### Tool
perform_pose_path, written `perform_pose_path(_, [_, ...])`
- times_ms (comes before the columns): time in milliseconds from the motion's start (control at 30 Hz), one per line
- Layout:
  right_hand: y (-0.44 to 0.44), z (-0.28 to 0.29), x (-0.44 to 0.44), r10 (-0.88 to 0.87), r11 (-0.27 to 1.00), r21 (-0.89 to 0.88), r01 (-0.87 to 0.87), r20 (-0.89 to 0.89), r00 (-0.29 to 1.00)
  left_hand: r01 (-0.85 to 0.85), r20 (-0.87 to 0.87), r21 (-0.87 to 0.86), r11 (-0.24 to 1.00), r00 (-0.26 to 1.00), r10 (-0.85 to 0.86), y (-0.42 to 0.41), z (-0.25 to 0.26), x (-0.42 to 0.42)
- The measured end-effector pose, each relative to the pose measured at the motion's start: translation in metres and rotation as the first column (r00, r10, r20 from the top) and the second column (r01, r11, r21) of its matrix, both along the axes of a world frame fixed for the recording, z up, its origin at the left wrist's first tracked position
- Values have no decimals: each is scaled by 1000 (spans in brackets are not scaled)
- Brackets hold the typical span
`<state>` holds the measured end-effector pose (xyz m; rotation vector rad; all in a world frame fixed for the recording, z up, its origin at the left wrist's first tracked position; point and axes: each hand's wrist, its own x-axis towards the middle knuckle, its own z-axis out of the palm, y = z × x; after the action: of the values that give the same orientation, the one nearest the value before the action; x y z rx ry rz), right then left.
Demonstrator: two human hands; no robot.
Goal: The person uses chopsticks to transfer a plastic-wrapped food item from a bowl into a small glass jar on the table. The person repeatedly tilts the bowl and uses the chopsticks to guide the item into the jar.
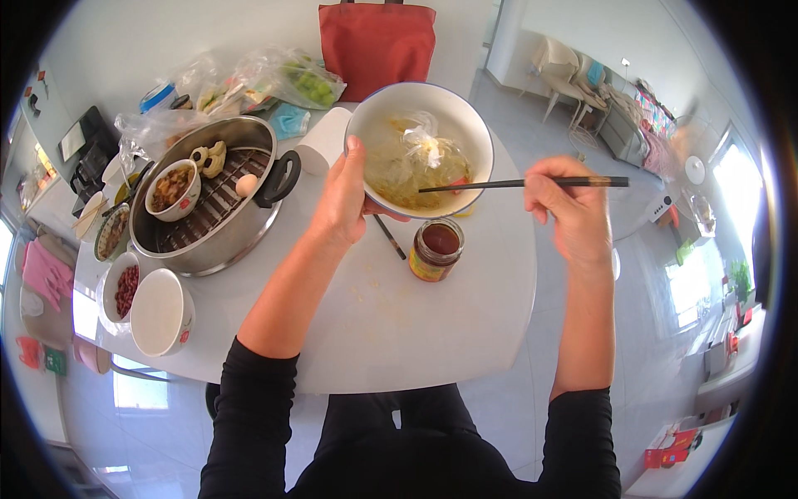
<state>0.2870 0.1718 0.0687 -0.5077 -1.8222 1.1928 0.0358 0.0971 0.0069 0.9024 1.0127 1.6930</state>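
My left hand (349,199) grips the left rim of a large white enamel bowl (380,106) with a blue edge, tilted towards me. Inside lie clear plastic film (426,145), a yellowish residue and a small red piece. My right hand (564,199) holds a dark chopstick (480,185) whose tip reaches into the bowl. Another dark chopstick (390,238) lies on the table below the bowl, its upper end hidden behind my left hand or the bowl. Right of it stands an open glass jar (436,249) with dark reddish contents and a yellow label.
On the white table (399,330), a steel steamer pot (212,246) at left holds a flowered bowl (173,190), buns (209,159) and an egg (247,185). Several bowls stand left of it. A paper roll (324,142), bagged green fruit (312,87) and a red bag (377,50) are behind.
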Motion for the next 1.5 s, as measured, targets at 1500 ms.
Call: perform_pose_path(1500, [-18, -28, -37, -314, 809, 551, 202, 115, 943, -3, -11, -44, 999, 1000, 2, 0, -2, 5])
